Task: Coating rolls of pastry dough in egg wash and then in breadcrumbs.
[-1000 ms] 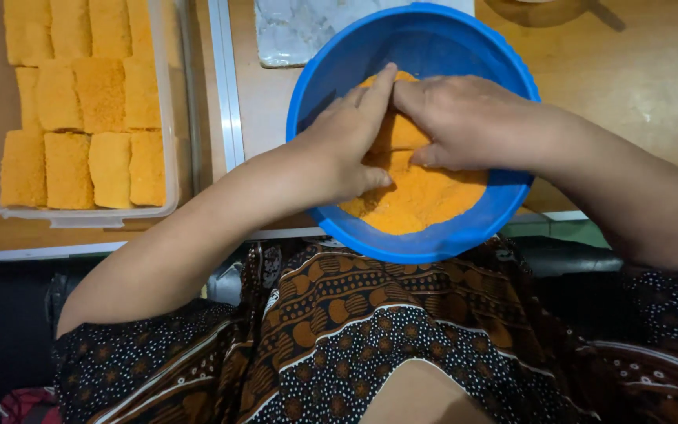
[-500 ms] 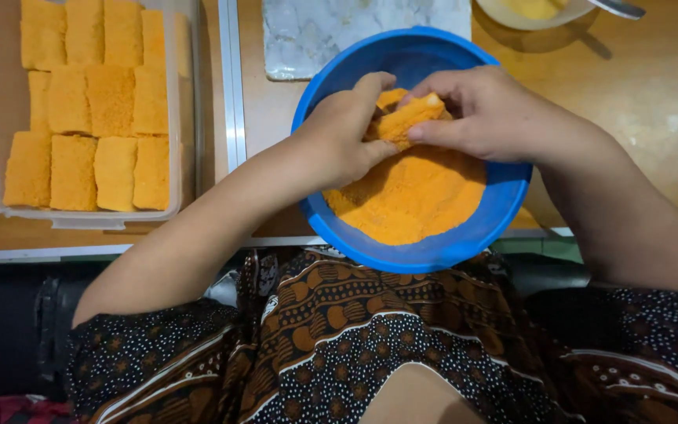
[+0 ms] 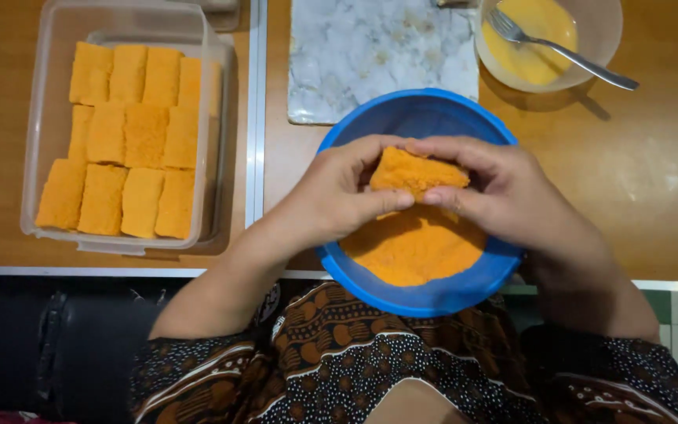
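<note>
Since a second ago, both hands have lifted the breaded piece out of the orange crumbs and now hold it above the blue bowl. The left hand and right hand pinch it from either end (thumbs beneath, fingers on top). On the wooden surface, a clear container holds coated pieces; a fork rests in a bowl of egg.

I hold an orange crumbed piece over orange crumbs in a blue bowl, white-marbled board at twelve o'clock.
</note>
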